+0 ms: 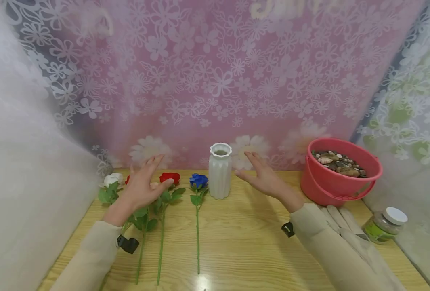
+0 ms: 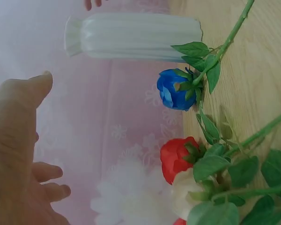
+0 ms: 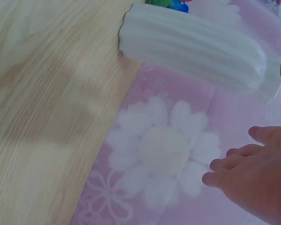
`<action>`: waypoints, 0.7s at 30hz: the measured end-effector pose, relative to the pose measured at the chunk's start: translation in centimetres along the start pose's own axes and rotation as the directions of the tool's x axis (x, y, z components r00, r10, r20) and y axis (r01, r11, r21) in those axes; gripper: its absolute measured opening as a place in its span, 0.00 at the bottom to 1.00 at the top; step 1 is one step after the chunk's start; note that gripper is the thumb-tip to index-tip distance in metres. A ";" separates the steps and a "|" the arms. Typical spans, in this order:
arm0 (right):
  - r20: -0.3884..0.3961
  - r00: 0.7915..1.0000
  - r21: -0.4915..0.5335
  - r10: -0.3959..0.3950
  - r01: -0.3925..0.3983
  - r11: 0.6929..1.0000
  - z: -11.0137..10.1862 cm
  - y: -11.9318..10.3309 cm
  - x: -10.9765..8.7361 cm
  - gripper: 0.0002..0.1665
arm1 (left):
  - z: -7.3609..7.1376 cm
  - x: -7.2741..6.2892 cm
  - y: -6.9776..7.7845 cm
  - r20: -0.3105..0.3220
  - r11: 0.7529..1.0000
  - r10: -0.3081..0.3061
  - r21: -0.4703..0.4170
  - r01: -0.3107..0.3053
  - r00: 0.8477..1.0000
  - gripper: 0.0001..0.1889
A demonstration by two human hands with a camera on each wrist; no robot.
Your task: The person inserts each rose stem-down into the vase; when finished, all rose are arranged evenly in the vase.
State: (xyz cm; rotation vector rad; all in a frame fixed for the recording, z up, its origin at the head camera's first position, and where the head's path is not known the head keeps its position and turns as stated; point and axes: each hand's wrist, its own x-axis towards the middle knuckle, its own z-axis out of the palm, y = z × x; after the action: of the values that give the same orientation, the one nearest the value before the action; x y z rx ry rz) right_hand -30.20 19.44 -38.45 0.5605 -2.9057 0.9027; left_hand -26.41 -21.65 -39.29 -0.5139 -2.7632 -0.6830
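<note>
White vase (image 1: 220, 178): upright on the bench (image 1: 236, 250), a little below the centre of the head frame, fluted sides, scalloped rim. Mouth faces the camera; interior looks dull grey-green, but whether anything lies inside cannot be told.

Right hand (image 1: 267, 180) just right of the vase, a gap between them; fingers extended, thumb apart, nothing held. Left hand (image 1: 138, 192) left of centre, above the flower stems, likewise spread and without a hold on anything.

Blue rose (image 1: 198, 180) lies nearest the vase on its left, stem running toward the bottom of the frame. Next leftward, a red rose (image 1: 170, 177), its head just beyond the left thumb. A cream rose (image 2: 183, 192) shows low in the left wrist frame, against the red one. White rose (image 1: 113, 179) at far left. The left hand and forearm cover part of this group, hiding some heads and stems.

Pink bucket (image 1: 318, 182) at right, handle hanging down its front; inside, pebbles and shells (image 1: 340, 165), dark and pale mixed. Below it, pale gloves (image 1: 340, 220), partly covered by the right sleeve (image 1: 320, 238). Lower right, a white-lidded jar (image 1: 383, 226), green label; contents unclear. Flowered curtain (image 1: 200, 81) behind everything.
</note>
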 end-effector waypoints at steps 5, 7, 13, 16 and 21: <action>-0.007 0.999 0.058 -0.033 0.033 0.998 0.5 -0.7 1.0 0.55 | -0.6 -1.7 -0.5 -0.066 0.988 -0.057 -0.144 0.047 0.996 0.44; -0.004 0.999 0.079 -0.037 0.037 0.996 0.8 -1.0 1.4 0.55 | -0.9 -2.5 -0.8 -0.101 0.982 -0.080 -0.181 0.060 0.992 0.43; -0.006 1.000 0.158 -0.031 0.031 0.987 1.5 -1.6 2.3 0.54 | -1.5 -4.5 -2.2 -0.166 0.932 -0.152 -0.351 0.085 0.974 0.39; -0.004 1.000 0.175 -0.023 0.023 0.984 1.9 -2.0 2.7 0.54 | -1.8 -5.6 -3.3 -0.163 0.894 -0.199 -0.434 0.111 0.966 0.37; -0.008 0.999 0.181 -0.031 0.032 0.983 2.4 -2.4 3.2 0.54 | -2.4 -7.6 -5.1 -0.165 0.862 -0.250 -0.487 0.141 0.954 0.35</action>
State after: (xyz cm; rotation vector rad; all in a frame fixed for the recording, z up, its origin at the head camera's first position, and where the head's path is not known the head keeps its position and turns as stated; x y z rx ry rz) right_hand -32.22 15.19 -38.63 0.6116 -2.8186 1.1705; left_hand -21.20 -29.14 -41.67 -0.2179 -2.4470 -1.3907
